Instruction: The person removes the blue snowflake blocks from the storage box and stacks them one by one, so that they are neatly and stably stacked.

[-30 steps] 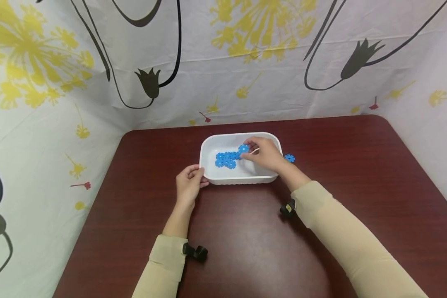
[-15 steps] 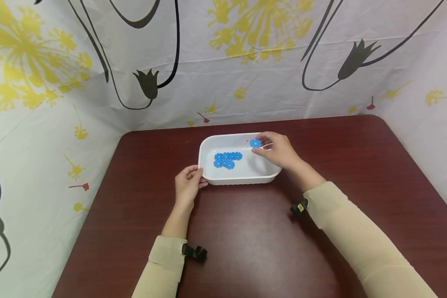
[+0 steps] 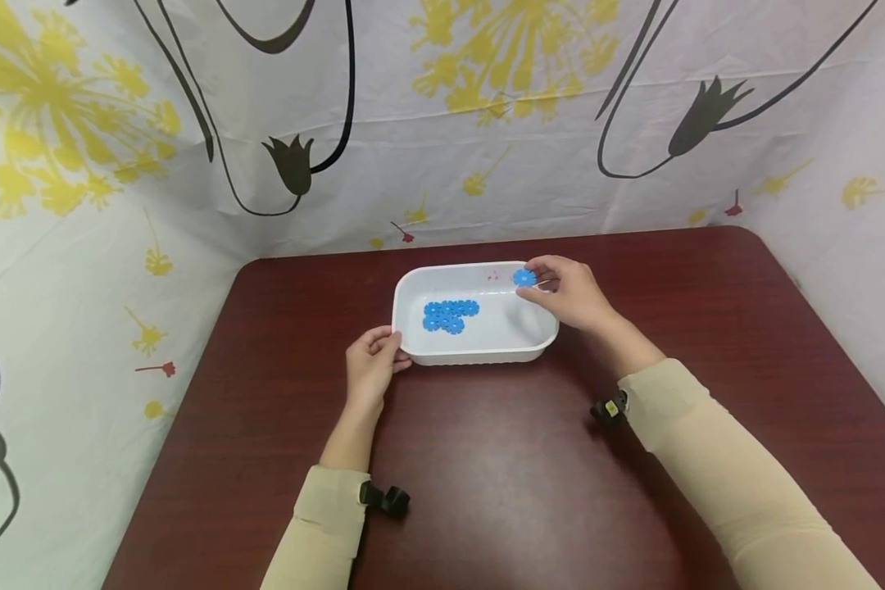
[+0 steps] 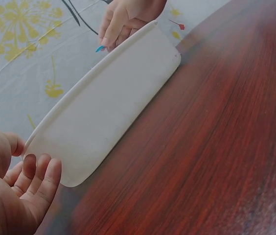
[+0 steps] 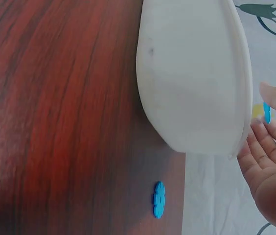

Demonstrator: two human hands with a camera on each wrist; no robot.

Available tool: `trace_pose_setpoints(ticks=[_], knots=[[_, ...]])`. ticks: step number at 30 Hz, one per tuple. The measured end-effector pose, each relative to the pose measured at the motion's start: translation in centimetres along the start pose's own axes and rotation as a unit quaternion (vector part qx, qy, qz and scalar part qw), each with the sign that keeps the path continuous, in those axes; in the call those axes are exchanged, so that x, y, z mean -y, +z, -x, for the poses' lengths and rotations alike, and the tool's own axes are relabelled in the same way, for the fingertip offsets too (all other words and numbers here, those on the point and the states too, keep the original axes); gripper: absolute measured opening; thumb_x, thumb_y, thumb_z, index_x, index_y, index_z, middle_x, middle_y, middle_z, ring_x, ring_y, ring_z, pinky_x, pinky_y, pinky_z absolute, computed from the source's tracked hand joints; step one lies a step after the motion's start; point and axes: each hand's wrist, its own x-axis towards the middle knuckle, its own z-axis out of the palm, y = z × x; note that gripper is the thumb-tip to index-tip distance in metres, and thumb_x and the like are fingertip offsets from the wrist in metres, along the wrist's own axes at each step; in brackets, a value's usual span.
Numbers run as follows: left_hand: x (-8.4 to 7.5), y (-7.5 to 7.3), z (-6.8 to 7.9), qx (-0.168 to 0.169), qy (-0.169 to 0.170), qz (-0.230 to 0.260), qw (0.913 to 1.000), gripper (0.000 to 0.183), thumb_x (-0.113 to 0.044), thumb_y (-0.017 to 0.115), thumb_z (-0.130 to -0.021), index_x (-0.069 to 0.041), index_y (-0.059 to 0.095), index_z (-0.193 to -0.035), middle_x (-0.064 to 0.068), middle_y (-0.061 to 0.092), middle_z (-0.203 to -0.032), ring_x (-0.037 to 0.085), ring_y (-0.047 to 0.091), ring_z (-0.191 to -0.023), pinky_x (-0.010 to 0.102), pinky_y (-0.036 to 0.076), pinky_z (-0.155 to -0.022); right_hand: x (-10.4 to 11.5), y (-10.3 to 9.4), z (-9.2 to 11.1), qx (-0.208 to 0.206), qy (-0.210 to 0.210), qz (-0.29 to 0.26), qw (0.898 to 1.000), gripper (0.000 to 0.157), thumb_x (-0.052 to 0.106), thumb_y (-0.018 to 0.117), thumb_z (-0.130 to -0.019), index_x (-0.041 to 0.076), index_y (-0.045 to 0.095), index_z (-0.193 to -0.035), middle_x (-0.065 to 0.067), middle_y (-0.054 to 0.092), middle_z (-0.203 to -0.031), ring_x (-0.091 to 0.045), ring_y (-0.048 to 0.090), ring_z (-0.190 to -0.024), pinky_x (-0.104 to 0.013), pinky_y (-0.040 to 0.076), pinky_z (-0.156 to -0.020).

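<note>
My left hand (image 3: 370, 369) pinches the near left corner of the white plastic tray (image 3: 472, 358), thumb at the rim and fingers against the outer wall. Over the tray's right end, my right hand (image 3: 571, 291) holds a blue snowflake disc (image 3: 524, 277) between thumb and fingertips. In the right wrist view that snowflake disc (image 5: 267, 113) shows edge-on beside the rim. Several more blue snowflake discs (image 3: 450, 315) lie grouped flat on the tray floor, left of its middle.
Another blue disc (image 5: 159, 199) lies on the dark red wooden table (image 3: 472, 459) beyond the tray's right end; my right hand hides it in the head view. A white patterned cloth (image 3: 531, 180) hangs behind the table.
My right hand has moved right and slightly farther back with the disc, away from the grouped discs toward the tray's far right corner. My left hand has kept its place on the tray.
</note>
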Motion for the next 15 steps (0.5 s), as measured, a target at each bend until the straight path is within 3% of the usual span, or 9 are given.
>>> trace_pose_setpoints(ticks=[15], knots=[[0.0,-0.1,0.0,0.003,0.000,0.001,1.0000,0.024,-0.007,0.066,-0.097,0.006,0.066,-0.116,0.019,0.067,-0.092,0.015,0.067,-0.065,0.029,0.064,-0.063,-1.8,-2.1,0.9,-0.020,0.042,0.008,0.999,0.042,0.022,0.078,-0.092,0.002,0.064,-0.125,-0.017,0.069,-0.113,-0.031,0.069,-0.100,-0.046,0.060,-0.091]])
